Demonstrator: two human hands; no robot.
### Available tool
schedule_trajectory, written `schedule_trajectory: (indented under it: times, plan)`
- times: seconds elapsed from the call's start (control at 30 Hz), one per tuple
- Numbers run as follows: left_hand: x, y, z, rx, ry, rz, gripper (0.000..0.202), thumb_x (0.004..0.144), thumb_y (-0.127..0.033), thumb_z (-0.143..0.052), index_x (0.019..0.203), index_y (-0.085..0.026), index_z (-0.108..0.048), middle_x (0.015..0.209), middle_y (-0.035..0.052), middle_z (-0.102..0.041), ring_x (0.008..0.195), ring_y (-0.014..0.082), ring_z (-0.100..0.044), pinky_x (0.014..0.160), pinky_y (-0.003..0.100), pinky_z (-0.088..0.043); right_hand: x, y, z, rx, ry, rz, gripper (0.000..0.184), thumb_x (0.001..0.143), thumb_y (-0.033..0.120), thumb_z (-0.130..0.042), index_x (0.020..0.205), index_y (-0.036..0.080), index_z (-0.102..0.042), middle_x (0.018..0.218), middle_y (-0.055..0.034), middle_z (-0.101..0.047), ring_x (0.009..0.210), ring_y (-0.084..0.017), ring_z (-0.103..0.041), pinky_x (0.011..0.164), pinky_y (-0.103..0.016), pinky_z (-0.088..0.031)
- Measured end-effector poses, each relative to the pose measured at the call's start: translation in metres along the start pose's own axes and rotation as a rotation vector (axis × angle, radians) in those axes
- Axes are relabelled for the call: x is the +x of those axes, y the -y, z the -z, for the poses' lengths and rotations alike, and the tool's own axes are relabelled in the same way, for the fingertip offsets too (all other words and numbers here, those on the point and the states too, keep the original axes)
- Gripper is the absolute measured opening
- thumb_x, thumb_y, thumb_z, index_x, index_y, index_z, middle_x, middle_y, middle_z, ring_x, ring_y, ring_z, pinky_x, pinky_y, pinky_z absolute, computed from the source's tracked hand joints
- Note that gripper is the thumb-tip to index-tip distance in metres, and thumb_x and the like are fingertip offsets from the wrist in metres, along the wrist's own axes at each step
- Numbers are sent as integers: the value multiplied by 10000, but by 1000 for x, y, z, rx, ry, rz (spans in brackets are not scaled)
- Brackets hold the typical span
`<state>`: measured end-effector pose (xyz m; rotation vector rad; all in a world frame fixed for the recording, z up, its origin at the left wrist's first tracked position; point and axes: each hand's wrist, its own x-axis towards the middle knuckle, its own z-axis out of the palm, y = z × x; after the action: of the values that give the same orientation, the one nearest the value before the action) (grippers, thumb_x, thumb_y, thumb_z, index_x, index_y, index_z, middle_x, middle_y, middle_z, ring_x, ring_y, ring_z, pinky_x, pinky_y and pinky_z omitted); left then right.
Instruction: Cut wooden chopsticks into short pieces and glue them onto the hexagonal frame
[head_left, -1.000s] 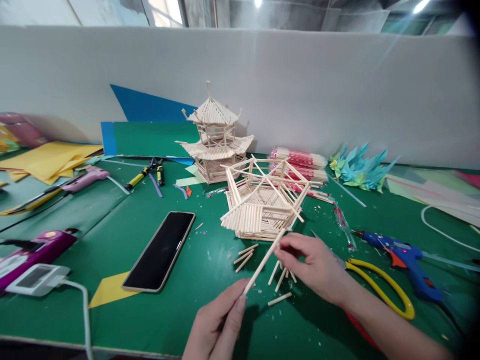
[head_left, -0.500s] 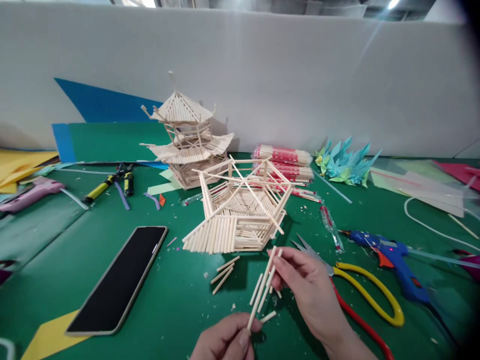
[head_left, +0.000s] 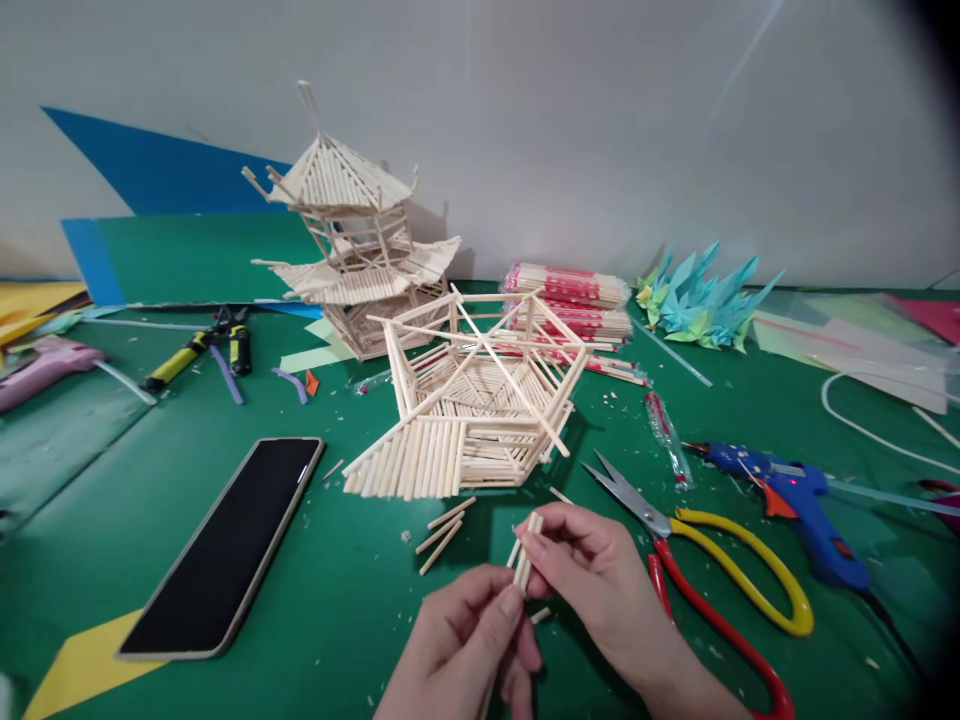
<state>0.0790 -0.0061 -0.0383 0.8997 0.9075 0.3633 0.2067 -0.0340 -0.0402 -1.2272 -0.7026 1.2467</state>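
My left hand (head_left: 465,650) and my right hand (head_left: 592,590) meet low in the middle, both pinched shut on a small bundle of thin wooden sticks (head_left: 525,545) held upright between the fingertips. Just beyond them stands an unfinished hexagonal stick frame (head_left: 472,410) on the green mat (head_left: 352,590). A few loose short sticks (head_left: 442,530) lie on the mat left of my hands. A finished two-tier stick pagoda (head_left: 352,250) stands behind the frame.
A black phone (head_left: 225,545) lies at the left. Yellow-and-red-handled scissors (head_left: 720,570) and a blue glue gun (head_left: 795,500) lie to the right. Wrapped chopstick packs (head_left: 570,300), teal paper cranes (head_left: 697,300), yellow-handled pliers (head_left: 195,350) and coloured paper sheets ring the back.
My hands have drawn together and nearer to me. The long stick once held slanting between them is now gathered with other sticks into an upright bundle. The view has shifted left and down.
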Motion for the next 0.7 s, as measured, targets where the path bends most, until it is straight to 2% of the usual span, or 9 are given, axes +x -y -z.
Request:
schedule_trajectory:
  times: [0.13,0.4,0.5,0.7]
  plan:
    - [5,-2,-4,39,-30,-20,314,761,-407,-552,615,-130,-538,435,-36,-516,276,20,-364,339,151,-197,0,-5,1,2,-2,-12,166,751,312,-619,726,151,-589,601,46,-531,501,-41,-490,504,-142,-441]
    - [2,1,-1,-7,-8,17,377,765,-408,-545,521,-121,-519,423,-34,-495,271,-2,-316,328,145,-152,1,-8,1,0,2,-27,151,758,317,-608,740,167,-594,637,36,-544,518,-52,-503,517,-157,-460]
    - [4,2,-1,-25,-3,13,369,762,-401,-553,523,-122,-523,423,-31,-500,271,-1,-318,326,144,-155,0,-8,1,-4,1,-22,156,756,320,-610,741,165,-595,629,38,-542,510,-49,-497,508,-149,-452]
    - [5,3,0,-55,-2,16,283,762,-392,-558,681,-122,-575,427,-26,-526,266,9,-329,324,145,-157,0,-8,2,3,-2,-28,159,755,316,-612,734,159,-593,596,45,-530,497,-47,-497,488,-138,-432]
